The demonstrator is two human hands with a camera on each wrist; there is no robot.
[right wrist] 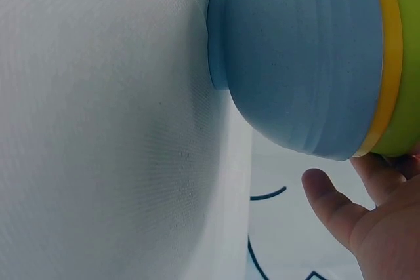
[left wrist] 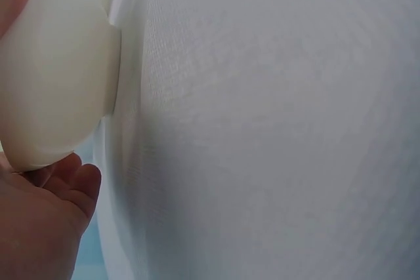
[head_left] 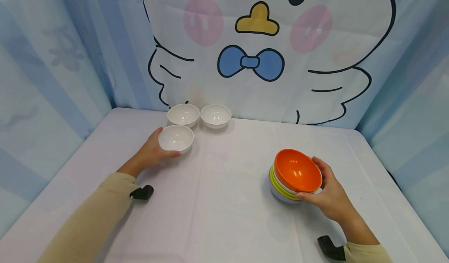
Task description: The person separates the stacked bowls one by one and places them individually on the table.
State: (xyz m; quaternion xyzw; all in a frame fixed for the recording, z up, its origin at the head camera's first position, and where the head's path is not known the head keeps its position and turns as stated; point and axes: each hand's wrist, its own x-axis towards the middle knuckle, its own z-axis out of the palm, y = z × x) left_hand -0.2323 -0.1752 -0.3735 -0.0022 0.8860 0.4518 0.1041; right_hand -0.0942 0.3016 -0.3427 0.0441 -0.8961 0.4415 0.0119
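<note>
My left hand [head_left: 154, 154] holds a white bowl [head_left: 176, 138] at the left, thumb along its near side and fingers around its left side. In the left wrist view, the side of this bowl [left wrist: 56, 63] and its foot show close to the cloth. On the right, my right hand [head_left: 331, 196] grips a stack of nested bowls by its upper right side. An orange bowl [head_left: 298, 171] tops the stack, with white, green and yellow rims beneath. The right wrist view shows the blue bowl [right wrist: 302, 63] lowest, its foot right at the cloth, and a green bowl [right wrist: 408, 63] above it.
Two more white bowls, one at the back left [head_left: 183, 115] and one beside it [head_left: 216, 116], stand near the table's rear edge. White cloth covers the table [head_left: 224, 200]. A curtain with a cartoon figure [head_left: 259, 91] hangs behind, and blue curtains flank both sides.
</note>
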